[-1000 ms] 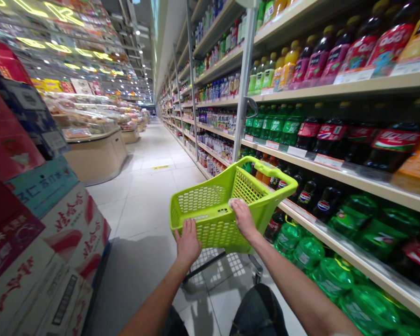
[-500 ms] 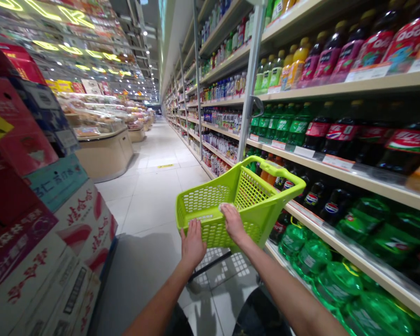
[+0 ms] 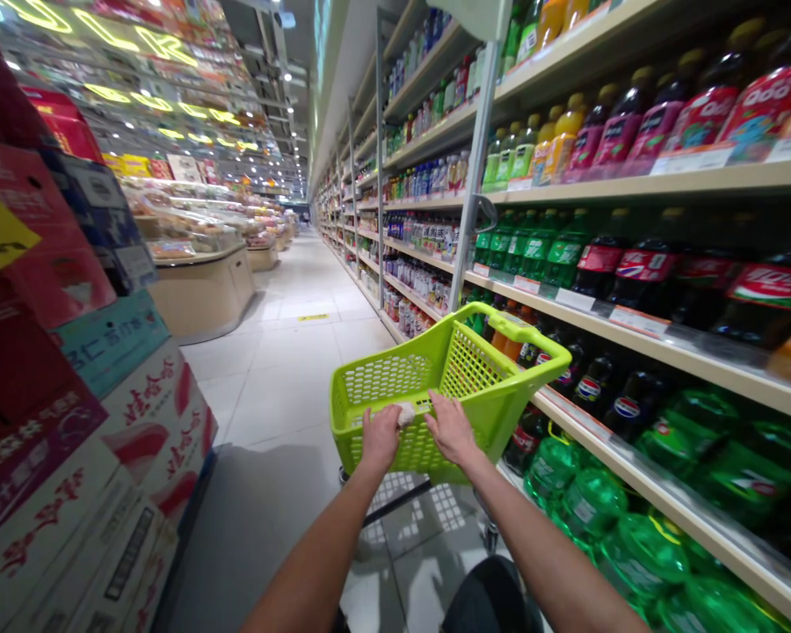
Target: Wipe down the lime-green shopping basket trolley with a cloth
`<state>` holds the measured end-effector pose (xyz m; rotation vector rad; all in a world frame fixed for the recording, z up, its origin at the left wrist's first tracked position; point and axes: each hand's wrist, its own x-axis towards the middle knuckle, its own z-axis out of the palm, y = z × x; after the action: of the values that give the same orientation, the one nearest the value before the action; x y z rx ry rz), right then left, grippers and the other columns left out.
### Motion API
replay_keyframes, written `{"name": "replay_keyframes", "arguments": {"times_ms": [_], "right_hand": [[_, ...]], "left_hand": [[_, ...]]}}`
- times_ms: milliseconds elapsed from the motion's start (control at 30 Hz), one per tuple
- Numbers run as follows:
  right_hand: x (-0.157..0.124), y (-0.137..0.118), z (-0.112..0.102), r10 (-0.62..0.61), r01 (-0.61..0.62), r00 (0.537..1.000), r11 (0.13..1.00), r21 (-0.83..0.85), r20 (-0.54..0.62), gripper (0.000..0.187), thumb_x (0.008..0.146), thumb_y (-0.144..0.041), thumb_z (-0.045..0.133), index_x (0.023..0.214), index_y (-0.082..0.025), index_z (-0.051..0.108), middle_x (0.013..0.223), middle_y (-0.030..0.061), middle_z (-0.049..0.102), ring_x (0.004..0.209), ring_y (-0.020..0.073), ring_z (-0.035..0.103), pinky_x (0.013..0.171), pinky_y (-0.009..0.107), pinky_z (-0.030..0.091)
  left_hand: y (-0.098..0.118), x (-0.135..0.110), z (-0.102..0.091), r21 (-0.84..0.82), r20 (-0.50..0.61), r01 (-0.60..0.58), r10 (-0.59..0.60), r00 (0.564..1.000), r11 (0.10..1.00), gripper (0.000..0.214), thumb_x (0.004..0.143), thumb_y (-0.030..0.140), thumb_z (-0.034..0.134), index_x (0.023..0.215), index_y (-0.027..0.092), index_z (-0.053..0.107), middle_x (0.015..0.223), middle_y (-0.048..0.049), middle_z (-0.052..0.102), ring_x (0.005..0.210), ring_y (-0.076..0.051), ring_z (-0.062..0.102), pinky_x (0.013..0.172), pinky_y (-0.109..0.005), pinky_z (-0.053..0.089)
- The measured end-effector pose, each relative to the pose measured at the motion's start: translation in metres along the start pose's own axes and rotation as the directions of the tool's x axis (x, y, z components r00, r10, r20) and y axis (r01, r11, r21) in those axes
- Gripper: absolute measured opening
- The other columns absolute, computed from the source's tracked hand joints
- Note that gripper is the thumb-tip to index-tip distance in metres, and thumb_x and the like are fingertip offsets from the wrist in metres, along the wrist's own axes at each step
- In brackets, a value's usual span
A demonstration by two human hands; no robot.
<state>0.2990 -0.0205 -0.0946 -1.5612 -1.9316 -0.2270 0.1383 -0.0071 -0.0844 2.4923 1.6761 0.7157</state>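
Observation:
A lime-green plastic shopping cart (image 3: 395, 369) with perforated walls stands at an angle in front of me, its handle end toward the shelves on the right. My left hand (image 3: 380, 440) is closed at the near rim, pinching a small crumpled white tissue (image 3: 406, 414) that pokes out between thumb and fingers. Just right of it, my right hand (image 3: 453, 431) rests on the same rim with its fingers extended and nothing in them. The part of the cart's basket that shows has no goods in it.
Shelves (image 3: 633, 308) of soda and juice bottles line the right side, close to the cart. Stacked drink cartons (image 3: 151, 396) stand at left. Further along the tiled aisle (image 3: 290, 352) is a rounded display counter (image 3: 201, 290) with packaged goods.
The white tissue has passed from my right hand to my left. My left hand has moved right along the rim and closed; my right hand has opened onto the rim.

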Motion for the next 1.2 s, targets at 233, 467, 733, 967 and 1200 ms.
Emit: {"name": "replay_keyframes", "arguments": {"times_ms": [233, 467, 733, 967, 1200], "right_hand": [[-0.002, 0.001, 0.001, -0.037, 0.038, 0.999, 0.999, -0.014, 0.017, 0.042, 0.087, -0.027, 0.035, 0.125, -0.013, 0.040, 0.111, 0.0134, 0.056, 0.107, 0.0229, 0.048, 0.097, 0.048, 0.029], [-0.007, -0.012, 0.005, -0.066, 0.066, 0.998, 0.998, 0.005, -0.012, 0.042, 0.085, -0.029, 0.037, 0.124, -0.014, 0.041, 0.109, 0.0123, 0.056, 0.105, 0.0242, 0.047, 0.097, 0.051, 0.026], [-0.020, -0.007, -0.003, -0.108, 0.109, 0.994, 0.993, -0.046, 0.030, 0.039, 0.084, -0.023, 0.038, 0.121, -0.013, 0.045, 0.114, 0.0117, 0.055, 0.109, 0.0241, 0.045, 0.098, 0.048, 0.025], [-0.022, -0.013, 0.000, -0.091, 0.091, 0.996, 0.995, 0.051, 0.007, 0.042, 0.081, -0.020, 0.038, 0.122, -0.012, 0.044, 0.113, 0.0117, 0.055, 0.109, 0.0235, 0.045, 0.100, 0.050, 0.022], [-0.022, -0.011, -0.004, -0.149, 0.144, 0.988, 0.984, 0.107, 0.035, 0.045, 0.078, -0.017, 0.038, 0.123, -0.011, 0.041, 0.116, 0.0121, 0.053, 0.109, 0.0230, 0.045, 0.100, 0.050, 0.024]], "left_hand": [[-0.078, -0.028, -0.021, 0.060, -0.072, 0.139, -0.135, 0.988, 0.988, 0.044, 0.076, 0.006, 0.032, 0.107, 0.027, 0.054, 0.118, -0.0006, 0.056, 0.111, -0.017, 0.048, 0.103, -0.050, 0.012], [-0.030, -0.014, -0.008, 0.019, 0.002, -0.001, 0.001, 1.000, 1.000, 0.050, 0.070, 0.012, 0.043, 0.120, 0.016, 0.045, 0.126, -0.0083, 0.049, 0.118, -0.020, 0.040, 0.102, -0.043, 0.021], [-0.048, -0.016, -0.001, -0.001, 0.044, -0.059, 0.058, 0.997, 0.998, 0.050, 0.070, 0.001, 0.039, 0.117, 0.016, 0.049, 0.123, -0.0062, 0.052, 0.115, -0.016, 0.044, 0.102, -0.035, 0.027], [-0.078, -0.031, -0.008, 0.052, -0.014, -0.010, 0.011, 1.000, 0.999, 0.051, 0.073, 0.001, 0.036, 0.121, 0.017, 0.046, 0.128, -0.0075, 0.048, 0.121, -0.017, 0.038, 0.103, -0.040, 0.024], [-0.031, -0.011, 0.013, 0.019, -0.052, -0.264, 0.265, 0.963, 0.964, 0.043, 0.080, 0.006, 0.038, 0.118, 0.022, 0.048, 0.126, -0.0067, 0.049, 0.117, -0.018, 0.043, 0.102, -0.045, 0.025]]}}
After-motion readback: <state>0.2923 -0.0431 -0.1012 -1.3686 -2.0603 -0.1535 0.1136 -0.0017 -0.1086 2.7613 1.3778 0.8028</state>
